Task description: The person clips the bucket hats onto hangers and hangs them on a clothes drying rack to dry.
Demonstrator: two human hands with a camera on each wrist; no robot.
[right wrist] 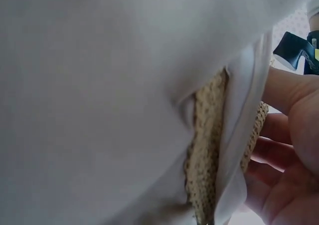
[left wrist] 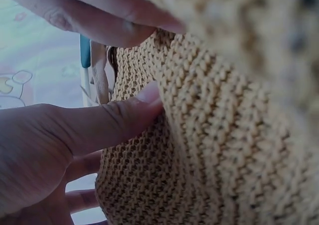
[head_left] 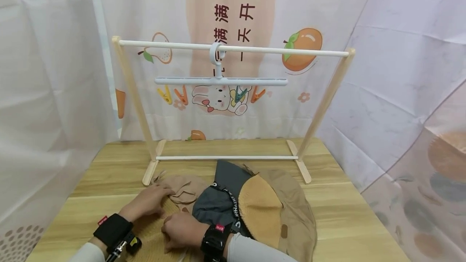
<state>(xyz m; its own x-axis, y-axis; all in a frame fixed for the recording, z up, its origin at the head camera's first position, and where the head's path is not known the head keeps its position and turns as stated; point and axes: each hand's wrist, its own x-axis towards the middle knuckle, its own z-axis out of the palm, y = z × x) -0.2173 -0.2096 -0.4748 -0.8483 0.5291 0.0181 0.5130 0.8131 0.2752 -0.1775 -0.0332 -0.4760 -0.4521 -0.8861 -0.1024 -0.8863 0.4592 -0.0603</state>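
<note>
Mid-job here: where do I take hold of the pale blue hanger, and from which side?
Probably best: pinch the pale blue hanger by its neck, coming from the front. That part is slim, upright and uncovered, near the crossbar's middle, above the clips. Its hook curls over the white rail, so lift before pulling.

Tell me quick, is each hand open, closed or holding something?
Left hand: closed, holding the tan knit fabric.
Right hand: closed, gripping the same tan knit fabric.
</note>
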